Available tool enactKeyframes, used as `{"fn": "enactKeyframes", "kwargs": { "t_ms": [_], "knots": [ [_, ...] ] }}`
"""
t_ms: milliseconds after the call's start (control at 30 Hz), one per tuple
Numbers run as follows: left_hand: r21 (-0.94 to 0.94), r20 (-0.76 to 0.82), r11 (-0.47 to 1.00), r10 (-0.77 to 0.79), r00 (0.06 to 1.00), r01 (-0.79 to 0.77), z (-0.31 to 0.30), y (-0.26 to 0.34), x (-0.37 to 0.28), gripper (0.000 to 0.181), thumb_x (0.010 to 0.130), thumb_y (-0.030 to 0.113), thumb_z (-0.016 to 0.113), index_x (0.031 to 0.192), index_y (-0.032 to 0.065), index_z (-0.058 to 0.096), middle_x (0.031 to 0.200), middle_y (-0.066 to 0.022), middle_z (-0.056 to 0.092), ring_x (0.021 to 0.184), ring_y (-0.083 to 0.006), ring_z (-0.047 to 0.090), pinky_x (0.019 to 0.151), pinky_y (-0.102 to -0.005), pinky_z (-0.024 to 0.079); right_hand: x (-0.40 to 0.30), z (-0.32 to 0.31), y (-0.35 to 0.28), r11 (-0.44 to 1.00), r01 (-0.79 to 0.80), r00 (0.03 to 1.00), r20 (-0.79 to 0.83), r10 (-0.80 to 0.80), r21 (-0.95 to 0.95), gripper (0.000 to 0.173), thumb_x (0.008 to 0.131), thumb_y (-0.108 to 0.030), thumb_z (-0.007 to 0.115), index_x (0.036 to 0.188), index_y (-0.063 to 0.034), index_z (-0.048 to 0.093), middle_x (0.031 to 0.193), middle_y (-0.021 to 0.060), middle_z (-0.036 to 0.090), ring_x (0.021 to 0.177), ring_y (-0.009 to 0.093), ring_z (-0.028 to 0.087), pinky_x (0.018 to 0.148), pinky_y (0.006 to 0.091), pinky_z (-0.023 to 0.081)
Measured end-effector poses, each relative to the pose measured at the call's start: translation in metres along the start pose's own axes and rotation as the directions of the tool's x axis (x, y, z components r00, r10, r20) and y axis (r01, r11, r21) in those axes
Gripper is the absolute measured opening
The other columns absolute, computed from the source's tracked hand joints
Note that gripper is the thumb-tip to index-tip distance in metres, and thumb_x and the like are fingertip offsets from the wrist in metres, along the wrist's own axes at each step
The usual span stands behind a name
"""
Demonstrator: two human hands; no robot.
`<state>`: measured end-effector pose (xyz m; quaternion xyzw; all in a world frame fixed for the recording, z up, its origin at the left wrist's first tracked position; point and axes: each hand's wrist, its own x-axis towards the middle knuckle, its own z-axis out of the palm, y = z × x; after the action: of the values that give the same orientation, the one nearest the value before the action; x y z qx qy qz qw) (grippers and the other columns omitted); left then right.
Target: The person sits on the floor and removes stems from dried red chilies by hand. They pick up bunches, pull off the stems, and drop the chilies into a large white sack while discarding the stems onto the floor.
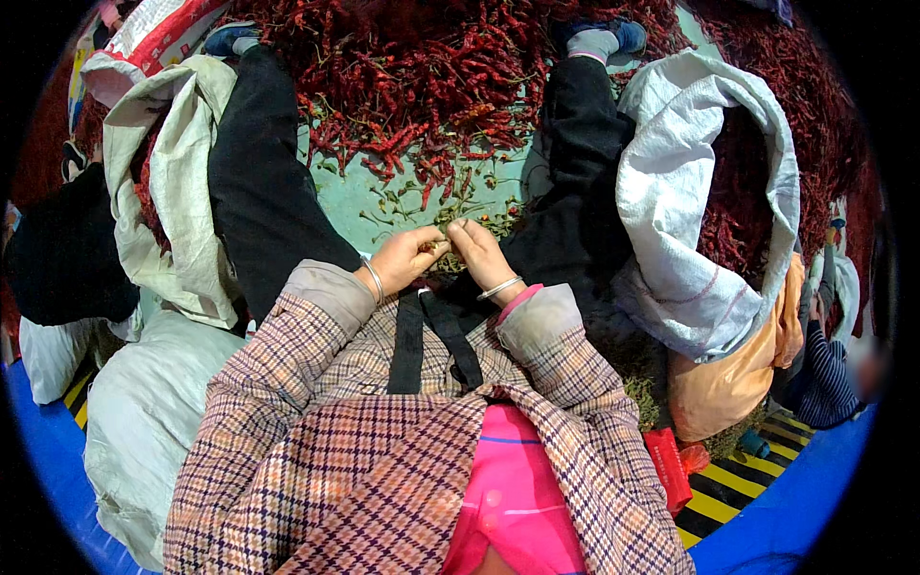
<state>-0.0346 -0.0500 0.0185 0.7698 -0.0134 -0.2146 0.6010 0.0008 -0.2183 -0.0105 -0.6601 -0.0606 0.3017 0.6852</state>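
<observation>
My left hand [404, 260] and my right hand [483, 260] meet fingertip to fingertip in front of my lap. Something small and greenish, apparently chili stems [433, 246], shows between the curled fingers of my left hand. Thumb and fingers of my right hand are bent together against the left fingertips; whether they pinch anything is hidden. Just beyond, loose green chili stems [392, 205] lie scattered on the pale green ground sheet [345, 198]. Past them spreads a heap of dried red chilies [417, 93] between my outstretched legs.
An open white woven sack [665, 187] with red chilies inside stands at right, above an orange sack [719, 388]. Another open cream sack [180, 172] is at left, near a full white sack [158, 424]. A red packet [668, 467] lies lower right. People sit at both sides.
</observation>
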Motion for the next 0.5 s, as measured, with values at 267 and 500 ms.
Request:
{"fn": "enactKeyframes", "kwargs": {
  "t_ms": [267,500],
  "knots": [
    [-0.073,0.103,0.997,0.038,0.994,-0.03,-0.011,0.01,0.004,0.018,0.093,0.018,0.054,0.09,0.0021,0.061,0.069,-0.0013,0.054,0.062,-0.0091,0.048,0.057,-0.0255,0.041,-0.005,0.009,-0.016,0.478,-0.367,0.893,0.159,0.42,0.798,0.03,0.099,-0.028,0.04,0.077,-0.0092,0.046,0.06,-0.0022,0.039,0.049,0.009,0.032,0.046,0.0224,0.027],
    [-0.53,-0.222,0.838,-0.282,0.933,0.127,-0.033,0.003,0.012,0.03,0.094,0.026,0.051,0.073,0.0061,0.057,0.066,0.0004,0.053,0.057,-0.008,0.048,0.055,-0.0235,0.038,0.025,-0.011,-0.007,0.696,-0.067,0.997,-0.032,0.063,-0.715,0.026,0.074,-0.022,0.068,0.08,0.0002,0.055,0.075,0.0168,0.056,0.074,0.035,0.058,0.069,0.0436,0.047]
  ]
}}
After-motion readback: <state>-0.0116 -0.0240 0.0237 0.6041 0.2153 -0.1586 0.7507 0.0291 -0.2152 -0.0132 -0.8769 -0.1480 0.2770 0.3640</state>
